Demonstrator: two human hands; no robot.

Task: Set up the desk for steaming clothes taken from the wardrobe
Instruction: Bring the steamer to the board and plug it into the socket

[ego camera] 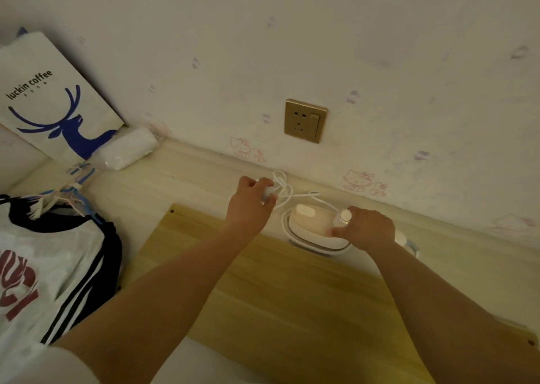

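1. The left hand (pixel 250 199) is curled around the white plug (pixel 267 194) at the end of the steamer's cord (pixel 285 189), whose loops lie on the pale surface just beside the far wall
2. The right hand (pixel 366 229) grips the handle end of the white garment steamer (pixel 311 227), thumb on its side, next to the round white cap (pixel 345 216)
3. The steamer sits at the far edge of the wooden desk board (pixel 292 290), right of centre
4. A gold wall socket (pixel 305 120) is on the wall beyond the steamer, with nothing plugged in
5. Clothes on hangers (pixel 49 266) lie at the near left
6. A paper bag (pixel 49 97) printed with a blue deer leans at the far left, a white wrapped pack (pixel 128 148) beside it
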